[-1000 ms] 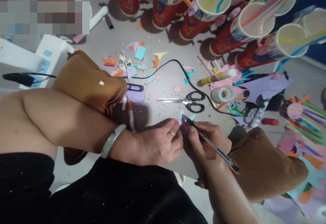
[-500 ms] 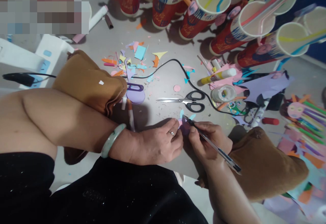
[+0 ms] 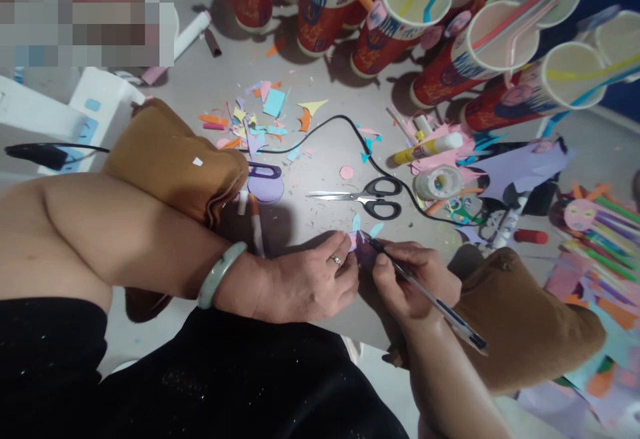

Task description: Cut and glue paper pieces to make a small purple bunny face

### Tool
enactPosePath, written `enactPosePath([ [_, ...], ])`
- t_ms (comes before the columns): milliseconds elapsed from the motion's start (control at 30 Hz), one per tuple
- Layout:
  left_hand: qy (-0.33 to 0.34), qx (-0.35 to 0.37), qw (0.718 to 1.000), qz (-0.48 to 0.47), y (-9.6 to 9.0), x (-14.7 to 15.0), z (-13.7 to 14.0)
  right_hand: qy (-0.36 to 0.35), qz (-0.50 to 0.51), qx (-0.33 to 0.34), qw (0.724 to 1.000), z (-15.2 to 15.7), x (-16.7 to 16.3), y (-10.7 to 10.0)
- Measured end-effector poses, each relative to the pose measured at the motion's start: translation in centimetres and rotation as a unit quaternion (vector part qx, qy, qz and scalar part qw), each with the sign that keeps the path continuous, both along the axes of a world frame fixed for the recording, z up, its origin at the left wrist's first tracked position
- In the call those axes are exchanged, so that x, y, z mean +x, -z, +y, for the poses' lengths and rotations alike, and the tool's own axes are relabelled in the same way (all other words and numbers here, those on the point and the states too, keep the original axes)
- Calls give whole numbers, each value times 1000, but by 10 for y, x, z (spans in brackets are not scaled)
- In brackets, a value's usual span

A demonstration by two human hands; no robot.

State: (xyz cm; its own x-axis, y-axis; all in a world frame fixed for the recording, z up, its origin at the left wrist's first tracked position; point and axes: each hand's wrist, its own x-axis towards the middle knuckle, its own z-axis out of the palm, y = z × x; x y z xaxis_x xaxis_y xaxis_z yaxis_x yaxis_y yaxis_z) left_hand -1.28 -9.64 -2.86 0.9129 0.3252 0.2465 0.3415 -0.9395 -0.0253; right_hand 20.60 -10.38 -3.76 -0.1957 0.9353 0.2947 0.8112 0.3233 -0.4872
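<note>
My right hand [image 3: 417, 279] is closed around a clear pen [image 3: 440, 309], its tip resting on or just over a small purple paper cutout [image 3: 367, 250]. Two light-blue paper strips [image 3: 376, 230] stick out from the cutout's far side, and a pink patch shows at its left. Fingers of my left hand [image 3: 315, 279], which wears a ring, pinch the cutout's left edge against the table; part of it is hidden under them. Just beyond lie black-handled scissors [image 3: 383, 198], blades pointing left, and a pink paper disc [image 3: 347, 172].
Red paper cups [image 3: 377, 46] holding straws stand along the far side. Paper scraps [image 3: 274, 102], a black cable [image 3: 345, 117], a glue stick [image 3: 435, 148] and a tape roll [image 3: 439, 183] lie on the table. Brown cushions [image 3: 175, 152] flank my arms. Coloured straws [image 3: 615, 232] are at right.
The pen has tilted lower, its back end shifting right and down, and its tip has moved slightly on the cutout. My left hand stays in nearly the same place.
</note>
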Motion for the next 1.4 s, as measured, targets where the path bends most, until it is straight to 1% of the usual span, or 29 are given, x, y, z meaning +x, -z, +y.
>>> enactPosePath([
  [67, -4, -7, 1000, -10, 3, 1, -2, 14, 13, 19, 1000, 0, 2, -1],
  [167, -10, -13, 1000, -10, 4, 1, -3, 42, 52, 76, 995, 1, 8, 2],
  [233, -8, -9, 1000, 1, 2, 1, -3, 57, 57, 90, 993, 1, 12, 5],
  [367, -12, 4, 1000, 10, -2, 1, -1, 71, 14, 82, 994, 2, 16, 10],
  [500, -15, -6, 1000, -2, -3, 3, -2, 75, -22, 67, 995, 2, 13, 10],
  [600, -18, -2, 1000, 3, -4, 2, -2, 66, -21, 57, 996, 3, 10, 9],
  [700, -10, 3, 1000, 14, -6, 1, -1, 59, -21, 67, 996, 3, 9, 8],
  [800, -13, 8, 1000, 13, -7, 1, -1, 70, -16, 77, 994, 2, 10, 9],
  [867, -16, 10, 1000, 2, -5, 1, -1, 76, -4, 69, 995, 1, 11, 11],
  [1000, -2, -4, 1000, -10, -3, 2, -2, 77, 2, 59, 995, -1, 12, 13],
  [1200, 0, -15, 1000, -14, -3, 2, -4, 56, -15, 72, 996, -1, 10, 9],
  [1300, -1, -17, 1000, -15, -3, 2, -5, 67, -15, 60, 996, 0, 8, 8],
  [1400, 0, -16, 1000, -20, -3, 2, -5, 81, -5, 30, 996, -1, 6, 7],
])
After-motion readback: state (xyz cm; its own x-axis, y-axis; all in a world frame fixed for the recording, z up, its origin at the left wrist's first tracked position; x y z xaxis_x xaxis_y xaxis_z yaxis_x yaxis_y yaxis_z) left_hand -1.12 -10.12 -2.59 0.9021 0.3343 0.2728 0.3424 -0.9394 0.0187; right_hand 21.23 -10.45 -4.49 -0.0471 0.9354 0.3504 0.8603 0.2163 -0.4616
